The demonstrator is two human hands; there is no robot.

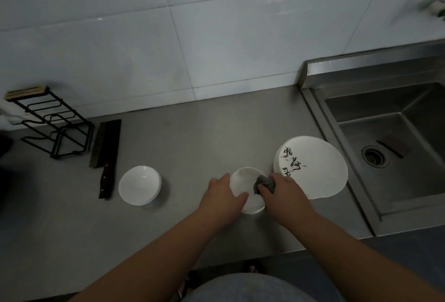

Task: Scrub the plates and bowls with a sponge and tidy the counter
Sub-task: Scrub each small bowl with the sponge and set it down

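A small white bowl (245, 179) sits on the steel counter in front of me. My left hand (222, 197) grips its left rim, thumb over the near edge. My right hand (280, 192) holds a grey sponge (263, 184) pressed inside the bowl's right side. Just to the right lies a stack of white plates (315, 169) with black calligraphy on the top one. A second white bowl (139, 185) stands alone further left.
A cleaver (107, 150) with a dark handle lies left of the bowls, beside a black wire rack (51, 126). A steel sink (395, 142) with a drain and a dark object in it is on the right. The counter's front edge runs below my arms.
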